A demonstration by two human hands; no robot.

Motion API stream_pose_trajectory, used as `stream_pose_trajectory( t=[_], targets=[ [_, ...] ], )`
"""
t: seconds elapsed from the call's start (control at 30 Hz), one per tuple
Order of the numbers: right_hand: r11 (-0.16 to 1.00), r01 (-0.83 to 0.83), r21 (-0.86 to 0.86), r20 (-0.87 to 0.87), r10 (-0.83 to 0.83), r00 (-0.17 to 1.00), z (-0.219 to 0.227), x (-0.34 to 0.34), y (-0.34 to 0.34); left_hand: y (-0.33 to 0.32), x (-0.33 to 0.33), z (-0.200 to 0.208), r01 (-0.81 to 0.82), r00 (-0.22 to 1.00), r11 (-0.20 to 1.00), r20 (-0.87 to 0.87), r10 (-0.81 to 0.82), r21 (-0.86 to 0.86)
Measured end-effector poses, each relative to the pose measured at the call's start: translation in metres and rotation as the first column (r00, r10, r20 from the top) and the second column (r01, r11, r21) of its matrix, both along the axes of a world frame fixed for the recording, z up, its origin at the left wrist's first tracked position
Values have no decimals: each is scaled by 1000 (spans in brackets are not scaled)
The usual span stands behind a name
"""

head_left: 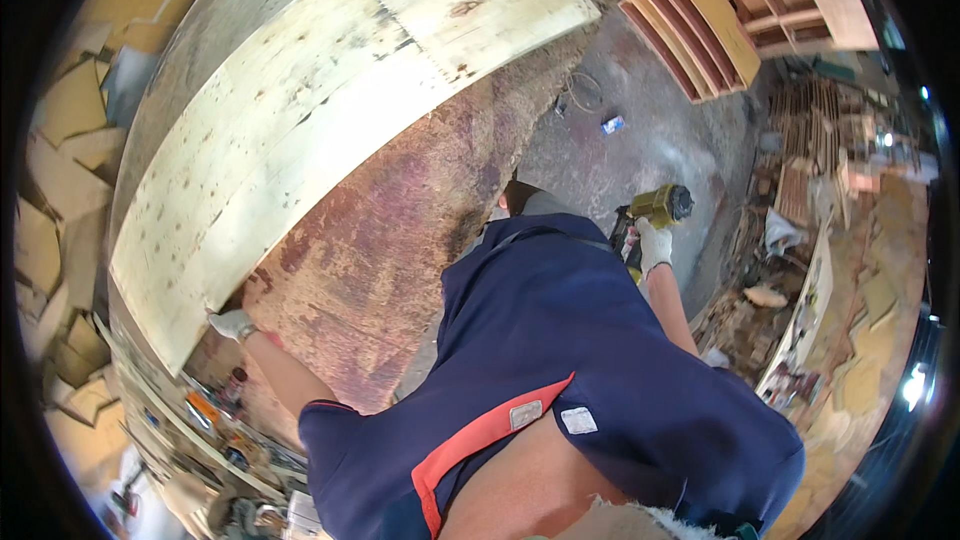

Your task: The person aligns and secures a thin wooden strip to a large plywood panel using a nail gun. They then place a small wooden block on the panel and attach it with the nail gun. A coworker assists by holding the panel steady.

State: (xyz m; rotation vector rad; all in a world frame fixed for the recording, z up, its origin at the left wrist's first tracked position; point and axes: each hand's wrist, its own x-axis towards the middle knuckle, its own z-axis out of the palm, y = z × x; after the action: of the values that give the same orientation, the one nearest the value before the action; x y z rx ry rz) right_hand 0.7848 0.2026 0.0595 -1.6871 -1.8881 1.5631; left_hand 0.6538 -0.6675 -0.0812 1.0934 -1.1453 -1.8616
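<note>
A long pale plywood sheet (290, 105) with dark knots and specks lies across a worn reddish-brown worktable (370, 230). At the sheet's near left corner, my left hand (233, 324), in a whitish work glove, grips its edge; the fingertips are partly hidden there. My right hand (655, 244), gloved as well, is closed round the handle of an olive-green nail gun (657, 208). It holds the tool out to my right, over the grey floor and apart from the sheet. The nail gun's nose is hard to make out.
Wooden shelf frames (690, 30) stand at the far right. A small blue-and-white box (613, 124) and a thin hose (585, 92) lie on the floor. Stacked wood strips (800, 130) and scraps line the right side. Board offcuts (75, 105) and an orange tool (202, 408) are at left.
</note>
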Motion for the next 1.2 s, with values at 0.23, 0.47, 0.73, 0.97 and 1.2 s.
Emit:
stream_pose_trajectory(
  t=[0.23, 0.47, 0.73, 0.97, 1.2],
  targets=[
    [995, -60, 82, 109, 51, 993, -11, 21, -27, -8, 4, -8, 64, 976, 938, 217, 13, -340],
    [997, -67, 36, 99, 63, 993, -4, 30, -39, -3, -3, 0, 80, 963, 916, 266, 31, -394],
    [999, -30, -17, 142, 32, 989, -4, 36, -37, 4, -4, 3, 64, 945, 922, 321, 67, -383],
    [999, -19, 26, 96, 17, 995, -9, 36, -39, -8, -1, -6, 34, 975, 940, 217, 43, -340],
    [999, -33, -7, 91, 34, 995, -15, 39, -38, -25, 0, -21, 73, 969, 953, 247, 2, -294]
  ],
)
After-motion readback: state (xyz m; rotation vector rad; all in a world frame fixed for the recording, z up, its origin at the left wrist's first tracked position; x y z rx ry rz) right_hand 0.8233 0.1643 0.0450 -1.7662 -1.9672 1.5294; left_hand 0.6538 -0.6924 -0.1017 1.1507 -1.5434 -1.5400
